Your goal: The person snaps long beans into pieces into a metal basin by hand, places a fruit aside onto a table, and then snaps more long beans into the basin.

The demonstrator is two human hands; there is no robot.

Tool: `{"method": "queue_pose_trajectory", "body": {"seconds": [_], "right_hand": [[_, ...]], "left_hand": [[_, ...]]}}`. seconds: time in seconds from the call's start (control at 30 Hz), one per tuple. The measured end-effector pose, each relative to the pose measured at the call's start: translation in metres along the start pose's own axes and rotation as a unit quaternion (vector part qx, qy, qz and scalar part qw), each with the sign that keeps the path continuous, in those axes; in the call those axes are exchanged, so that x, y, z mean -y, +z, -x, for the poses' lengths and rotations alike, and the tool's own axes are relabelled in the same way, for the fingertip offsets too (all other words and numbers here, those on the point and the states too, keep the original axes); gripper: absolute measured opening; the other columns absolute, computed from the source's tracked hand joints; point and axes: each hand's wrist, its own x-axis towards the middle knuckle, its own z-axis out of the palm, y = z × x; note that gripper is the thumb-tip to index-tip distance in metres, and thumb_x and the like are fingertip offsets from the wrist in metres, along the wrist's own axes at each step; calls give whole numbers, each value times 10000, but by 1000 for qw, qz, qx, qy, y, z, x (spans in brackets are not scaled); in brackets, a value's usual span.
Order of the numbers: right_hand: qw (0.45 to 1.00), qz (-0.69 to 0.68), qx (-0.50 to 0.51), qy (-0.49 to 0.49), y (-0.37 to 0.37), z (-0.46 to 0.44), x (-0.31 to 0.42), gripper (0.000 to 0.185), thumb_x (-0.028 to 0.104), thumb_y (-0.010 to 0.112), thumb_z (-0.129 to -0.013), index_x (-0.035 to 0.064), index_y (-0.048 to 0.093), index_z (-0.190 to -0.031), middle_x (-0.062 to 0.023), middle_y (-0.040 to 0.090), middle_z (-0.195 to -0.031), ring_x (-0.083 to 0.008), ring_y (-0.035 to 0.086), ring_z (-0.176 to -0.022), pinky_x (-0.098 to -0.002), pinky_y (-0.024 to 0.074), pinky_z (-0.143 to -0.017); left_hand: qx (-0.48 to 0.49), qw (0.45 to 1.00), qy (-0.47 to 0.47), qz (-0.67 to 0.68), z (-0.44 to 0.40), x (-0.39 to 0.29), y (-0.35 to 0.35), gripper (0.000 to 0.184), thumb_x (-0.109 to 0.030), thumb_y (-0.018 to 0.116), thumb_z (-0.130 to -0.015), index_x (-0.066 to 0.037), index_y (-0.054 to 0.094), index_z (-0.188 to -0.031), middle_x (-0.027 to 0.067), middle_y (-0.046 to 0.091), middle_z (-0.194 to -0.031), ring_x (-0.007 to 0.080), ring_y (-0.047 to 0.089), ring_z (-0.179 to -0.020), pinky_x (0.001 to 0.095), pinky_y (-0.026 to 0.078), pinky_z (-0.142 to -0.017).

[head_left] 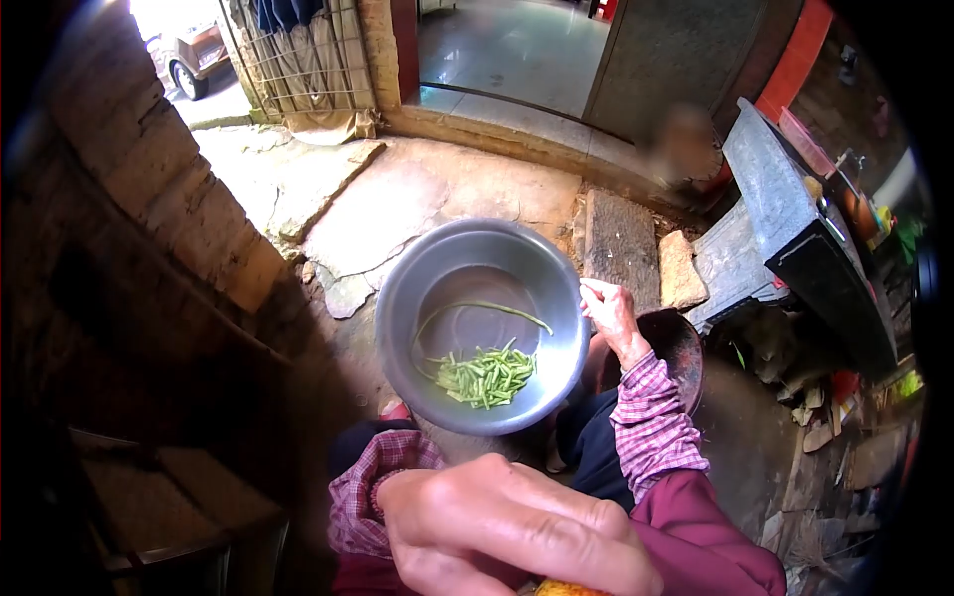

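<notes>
The left hand (517, 521) looms closest to the camera, back upward, its fingers bent over a yellow-orange thing (571, 589) at the lower edge. The frame cuts this off, so I cannot tell whether the fingers pinch it or merely pass above it. Beyond, a wide metal basin (477, 283) stands in front of the person's legs, probably so that its contents stay within reach of both hands; what bears its weight is hidden. The right hand (611, 310) pinches the basin's right rim between thumb and fingers, likely to steady it. Inside, cut green beans (487, 377) lie heaped on the near side, perhaps because the basin tips slightly that way. One long bean (502, 309) arches across the floor of the basin beyond the heap, apparently uncut.
</notes>
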Motion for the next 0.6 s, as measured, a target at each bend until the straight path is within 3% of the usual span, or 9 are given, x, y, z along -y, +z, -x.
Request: {"method": "queue_pose_trajectory", "body": {"seconds": [0.17, 0.43, 0.6], "right_hand": [[1000, 3, 0, -8, -4, 4, 12, 293, 222, 625, -934, 34, 700, -1145, -87, 702, -718, -152, 685, -633, -294, 537, -603], [1000, -3, -11, -17, -7, 5, 12, 258, 207, 627, -936, 28, 708, -1103, -87, 698, -718, -164, 676, -620, -296, 534, -602], [1000, -9, -8, -14, -8, 5, 16, 255, 127, 625, -950, -34, 688, -1138, -70, 688, -753, -107, 633, -646, -254, 531, -590]], "left_hand": [[26, 999, 25, 15, 3, 10, -2, 483, -248, 610, -984, 222, 606, -1091, 340, 639, -1009, 417, 678, -879, 446, 558, -755], [25, 999, 33, -9, -7, 7, -2, 452, -231, 554, -1015, 212, 643, -1005, 326, 651, -944, 409, 682, -828, 439, 564, -711], [4, 999, 41, 1, -5, 12, 1, 458, -242, 558, -1015, 208, 643, -1007, 316, 657, -942, 397, 684, -814, 429, 567, -698]]}}
